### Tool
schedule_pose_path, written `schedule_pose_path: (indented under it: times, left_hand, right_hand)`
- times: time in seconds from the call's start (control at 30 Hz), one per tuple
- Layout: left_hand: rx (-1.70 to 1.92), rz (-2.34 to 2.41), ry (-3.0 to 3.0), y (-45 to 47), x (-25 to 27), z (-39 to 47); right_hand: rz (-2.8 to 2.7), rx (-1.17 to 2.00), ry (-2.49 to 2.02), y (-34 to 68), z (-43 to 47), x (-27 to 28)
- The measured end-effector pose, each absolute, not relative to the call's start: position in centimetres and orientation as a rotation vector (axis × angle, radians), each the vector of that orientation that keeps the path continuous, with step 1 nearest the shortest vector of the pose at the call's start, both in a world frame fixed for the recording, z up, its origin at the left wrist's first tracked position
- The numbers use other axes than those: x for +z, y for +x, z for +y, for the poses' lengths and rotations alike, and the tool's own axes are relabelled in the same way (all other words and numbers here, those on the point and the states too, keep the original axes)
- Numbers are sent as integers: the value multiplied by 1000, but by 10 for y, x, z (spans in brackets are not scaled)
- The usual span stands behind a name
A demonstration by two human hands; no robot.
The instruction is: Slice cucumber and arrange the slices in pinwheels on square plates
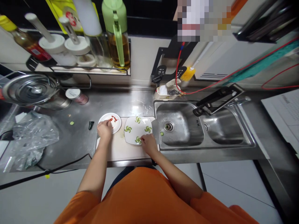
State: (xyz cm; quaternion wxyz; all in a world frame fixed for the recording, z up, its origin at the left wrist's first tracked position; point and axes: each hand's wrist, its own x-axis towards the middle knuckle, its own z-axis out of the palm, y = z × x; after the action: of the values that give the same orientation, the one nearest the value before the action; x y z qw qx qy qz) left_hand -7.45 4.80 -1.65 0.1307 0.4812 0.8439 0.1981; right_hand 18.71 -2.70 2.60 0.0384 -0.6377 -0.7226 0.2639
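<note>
A white squarish plate [134,132] lies on the cutting board [123,154] with several pinwheels of green cucumber slices near its edges. My right hand [149,144] is at the plate's lower right, fingertips pinched beside the nearest cucumber pinwheel [138,140]; what they hold, if anything, is too small to see. To the left, a small round white plate [118,127] carries several small red pieces [114,118]. Over its left side my left hand [105,129] is closed, fingers together by the red pieces, its contents hidden. A broad metal blade [157,130] lies along the board's right side.
A double steel sink [179,141] with a dark faucet [217,99] is on the right. At the left are a lidded pot [35,90], a can [77,96], a clear plastic bag [35,130] and a dark green scrap [91,125]. Bottles and jars fill a rack [93,70] behind.
</note>
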Motion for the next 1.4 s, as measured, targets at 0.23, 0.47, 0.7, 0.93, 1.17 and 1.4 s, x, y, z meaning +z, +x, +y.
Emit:
schedule_pose_path:
  times: [0.23,0.47,0.7,0.93,1.17,1.4]
  left_hand:
    - [602,2409,1442,-72,-15,51]
    - [681,2405,1362,-68,-4,38]
    - [790,2083,1182,-22,18,3]
    - [754,1913,997,6,18,-2]
    - [735,1892,1021,2,14,-1]
    - [682,1934,1324,0,11,0]
  right_hand:
    - [-2223,785,-1962,187,-26,28]
    - [-2229,815,-1965,189,-23,26]
    - [-2161,853,-1921,174,-1,20]
    - [-2019,954,-1780,146,26,16]
    - [-1956,987,-1825,135,28,16]
    - [-1939,1033,-1878,131,29,15]
